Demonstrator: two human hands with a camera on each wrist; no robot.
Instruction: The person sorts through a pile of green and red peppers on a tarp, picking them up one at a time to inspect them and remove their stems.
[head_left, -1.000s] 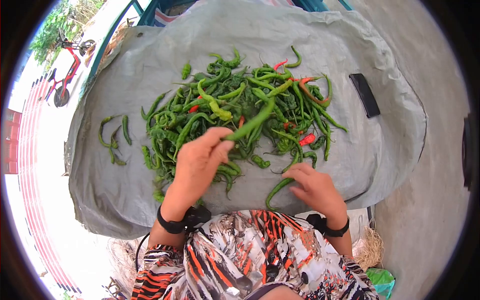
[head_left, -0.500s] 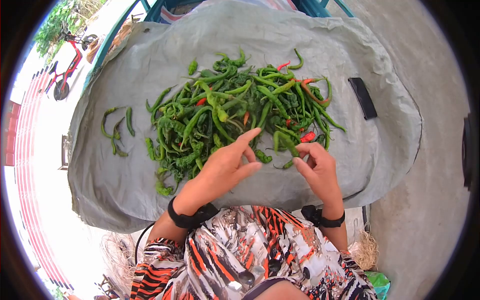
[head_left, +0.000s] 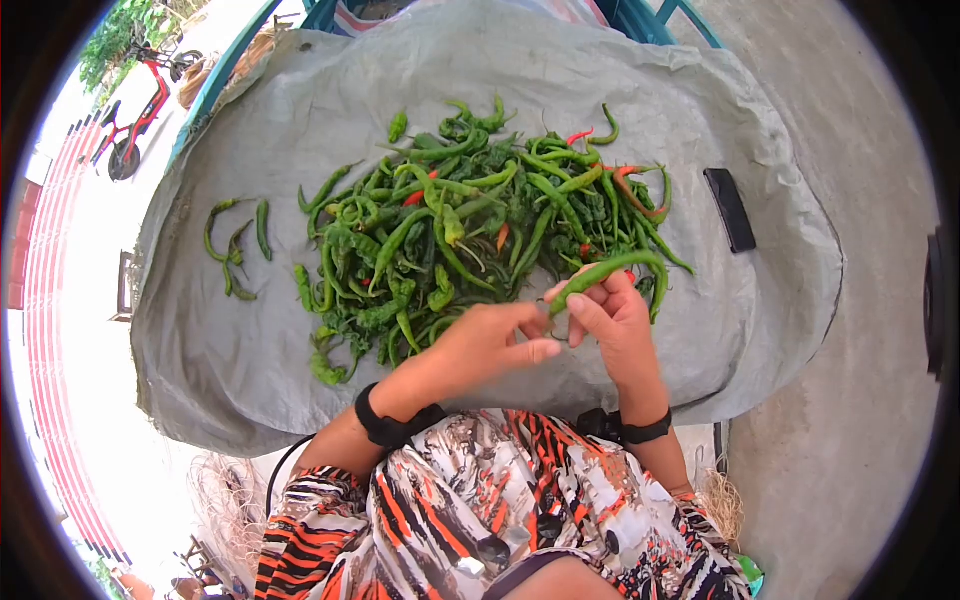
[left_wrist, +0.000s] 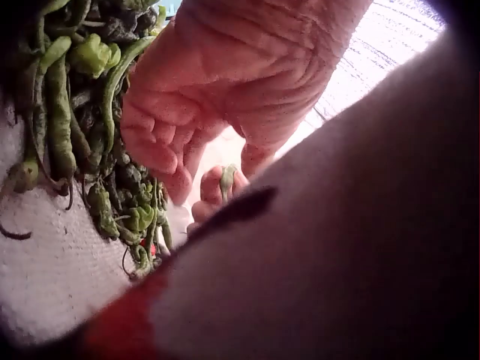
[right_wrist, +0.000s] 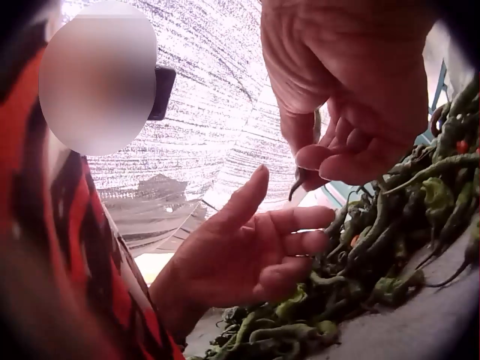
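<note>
In the head view my right hand (head_left: 622,325) pinches a long, curved green chili pepper (head_left: 628,262) between thumb and fingers, above the near right side of a heap of chili peppers (head_left: 400,235). Its thin end pokes out below those fingers in the right wrist view. My left hand (head_left: 475,345) reaches in from the left, fingertips close to the pepper's lower end. Seen from the right wrist, the left hand (right_wrist: 244,255) has its palm turned up, fingers loosely extended, with nothing in them. The heap is mostly green, with a few red pods.
A grey sheet (head_left: 270,355) lies under the heap. Several separate peppers (head_left: 237,243) lie at its left, and a black phone (head_left: 730,210) at its right. Blue rails (head_left: 690,20) stand at the far side. A red scooter (head_left: 140,120) is parked beyond on the left.
The left hand had a green pepper above the heap one second ago; it now holds none and has moved right. The right hand has raised a pepper from the near right side, toward the left fingertips.
</note>
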